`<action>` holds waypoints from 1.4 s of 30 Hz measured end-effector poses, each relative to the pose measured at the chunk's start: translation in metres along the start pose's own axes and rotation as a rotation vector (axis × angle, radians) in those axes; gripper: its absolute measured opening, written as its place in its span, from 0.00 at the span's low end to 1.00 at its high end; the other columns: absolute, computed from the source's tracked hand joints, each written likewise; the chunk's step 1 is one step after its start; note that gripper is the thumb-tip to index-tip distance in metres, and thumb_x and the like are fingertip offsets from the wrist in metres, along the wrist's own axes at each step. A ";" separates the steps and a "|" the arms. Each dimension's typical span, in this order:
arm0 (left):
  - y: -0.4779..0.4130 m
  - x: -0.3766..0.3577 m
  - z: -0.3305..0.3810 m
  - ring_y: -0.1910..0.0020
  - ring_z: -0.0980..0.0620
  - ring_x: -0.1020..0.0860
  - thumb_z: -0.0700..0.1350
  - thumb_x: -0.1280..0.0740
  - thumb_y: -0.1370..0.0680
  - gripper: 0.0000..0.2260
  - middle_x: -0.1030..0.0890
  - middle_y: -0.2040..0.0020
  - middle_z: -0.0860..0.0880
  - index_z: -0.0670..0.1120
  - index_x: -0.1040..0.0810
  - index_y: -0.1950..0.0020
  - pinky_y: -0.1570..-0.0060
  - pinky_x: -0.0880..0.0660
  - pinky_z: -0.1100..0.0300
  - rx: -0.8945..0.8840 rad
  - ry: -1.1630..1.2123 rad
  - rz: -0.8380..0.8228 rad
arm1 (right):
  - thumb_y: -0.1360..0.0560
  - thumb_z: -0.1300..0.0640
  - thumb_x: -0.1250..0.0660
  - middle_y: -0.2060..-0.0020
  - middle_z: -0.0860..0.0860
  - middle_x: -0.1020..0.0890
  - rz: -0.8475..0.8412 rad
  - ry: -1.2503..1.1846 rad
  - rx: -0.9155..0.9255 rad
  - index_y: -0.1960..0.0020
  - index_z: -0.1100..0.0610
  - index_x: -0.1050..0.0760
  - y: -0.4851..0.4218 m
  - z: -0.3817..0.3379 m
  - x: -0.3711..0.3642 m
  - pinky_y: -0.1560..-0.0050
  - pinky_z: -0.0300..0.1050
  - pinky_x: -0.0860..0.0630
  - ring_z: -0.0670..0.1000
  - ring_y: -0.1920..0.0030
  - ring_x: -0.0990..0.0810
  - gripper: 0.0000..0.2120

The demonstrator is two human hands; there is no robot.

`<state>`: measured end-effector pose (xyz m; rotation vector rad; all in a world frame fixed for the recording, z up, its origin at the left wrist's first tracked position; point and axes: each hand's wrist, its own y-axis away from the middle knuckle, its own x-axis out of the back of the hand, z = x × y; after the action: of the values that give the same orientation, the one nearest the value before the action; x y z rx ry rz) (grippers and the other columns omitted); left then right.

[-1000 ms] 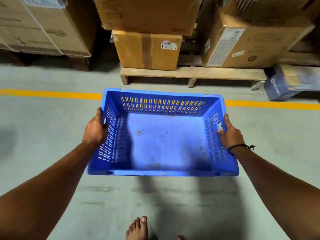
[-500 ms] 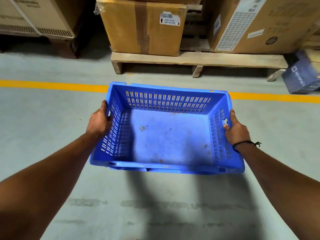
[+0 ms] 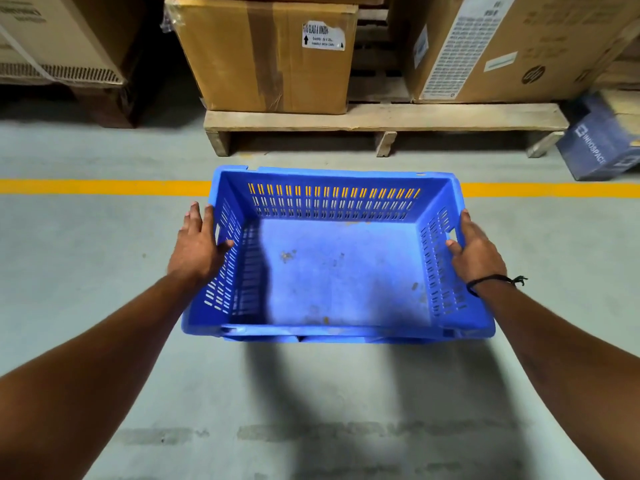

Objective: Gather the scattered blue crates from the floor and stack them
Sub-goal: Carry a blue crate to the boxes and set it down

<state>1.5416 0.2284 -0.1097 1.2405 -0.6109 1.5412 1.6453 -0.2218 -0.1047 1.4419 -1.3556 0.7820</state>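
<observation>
A blue slotted plastic crate (image 3: 337, 271) lies upright and empty in front of me, low over the grey floor, its far rim across the yellow line. My left hand (image 3: 197, 247) lies against its left wall, fingers straight and apart above the rim, thumb resting on the inner wall. On the right rim, my right hand (image 3: 476, 251) grips with the thumb inside by the handle slot and the fingers hidden outside. A darker blue strip shows under the near rim; I cannot tell whether another crate is beneath.
A yellow floor line (image 3: 104, 187) runs left to right behind the crate. Beyond it a wooden pallet (image 3: 381, 121) carries large cardboard boxes (image 3: 270, 57). A dark blue carton (image 3: 602, 140) sits on the floor at the right. More boxes stand at far left.
The crate has gone forward and down toward the floor near the pallet. My left hand's fingers have uncurled from the rim and now point straight up. The right hand keeps its grip.
</observation>
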 end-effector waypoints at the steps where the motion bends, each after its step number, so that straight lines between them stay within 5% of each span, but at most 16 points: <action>1: 0.009 -0.001 0.001 0.24 0.39 0.47 0.52 0.38 0.21 0.34 0.50 0.22 0.39 0.42 0.51 0.23 0.27 0.46 0.45 -0.052 -0.088 0.033 | 0.22 0.48 0.40 0.26 0.56 0.40 0.024 0.030 0.053 0.23 0.47 0.49 0.005 0.000 0.001 0.39 0.58 0.30 0.64 0.33 0.32 0.31; 5: 0.059 -0.010 0.001 0.23 0.43 0.48 0.63 0.49 0.23 0.37 0.48 0.22 0.41 0.39 0.48 0.23 0.26 0.51 0.50 -0.195 -0.205 0.030 | 0.25 0.39 0.45 0.28 0.62 0.37 0.190 0.310 0.288 0.27 0.55 0.37 0.047 0.006 0.002 0.44 0.62 0.30 0.66 0.34 0.32 0.31; 9: 0.079 -0.022 -0.007 0.23 0.45 0.45 0.68 0.62 0.24 0.41 0.44 0.23 0.41 0.38 0.44 0.24 0.27 0.59 0.57 -0.213 -0.284 -0.014 | 0.24 0.35 0.53 0.28 0.61 0.35 0.143 0.375 0.321 0.28 0.56 0.34 0.092 0.029 -0.025 0.41 0.64 0.33 0.66 0.31 0.34 0.34; 16: 0.085 -0.029 -0.001 0.22 0.48 0.50 0.65 0.63 0.26 0.40 0.48 0.22 0.44 0.40 0.47 0.23 0.25 0.58 0.53 -0.182 -0.335 -0.007 | 0.23 0.36 0.55 0.29 0.62 0.34 0.110 0.306 0.250 0.28 0.64 0.37 0.082 0.026 -0.029 0.40 0.60 0.30 0.66 0.30 0.35 0.37; 22: 0.090 0.000 0.016 0.22 0.48 0.53 0.68 0.65 0.30 0.43 0.50 0.21 0.45 0.42 0.48 0.22 0.26 0.58 0.53 -0.176 -0.255 -0.122 | 0.24 0.34 0.58 0.28 0.60 0.35 0.070 0.330 0.205 0.27 0.60 0.38 0.103 0.007 -0.006 0.37 0.66 0.34 0.65 0.31 0.34 0.38; 28: 0.126 0.124 0.090 0.22 0.46 0.51 0.64 0.57 0.25 0.37 0.47 0.22 0.45 0.41 0.44 0.23 0.25 0.55 0.52 -0.257 -0.058 -0.086 | 0.26 0.34 0.56 0.24 0.55 0.42 0.100 0.241 0.287 0.24 0.55 0.46 0.161 -0.093 0.104 0.31 0.63 0.44 0.59 0.25 0.42 0.38; 42: 0.331 0.448 0.219 0.23 0.48 0.46 0.54 0.43 0.20 0.28 0.43 0.22 0.44 0.41 0.42 0.24 0.27 0.51 0.57 -0.246 0.073 -0.014 | 0.25 0.36 0.50 0.24 0.52 0.41 0.120 -0.004 0.504 0.24 0.51 0.46 0.355 -0.230 0.424 0.29 0.57 0.42 0.54 0.24 0.44 0.34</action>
<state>1.3495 0.1015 0.4432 0.9970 -0.7191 1.4442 1.4104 -0.1227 0.4374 1.7540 -1.3114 1.2650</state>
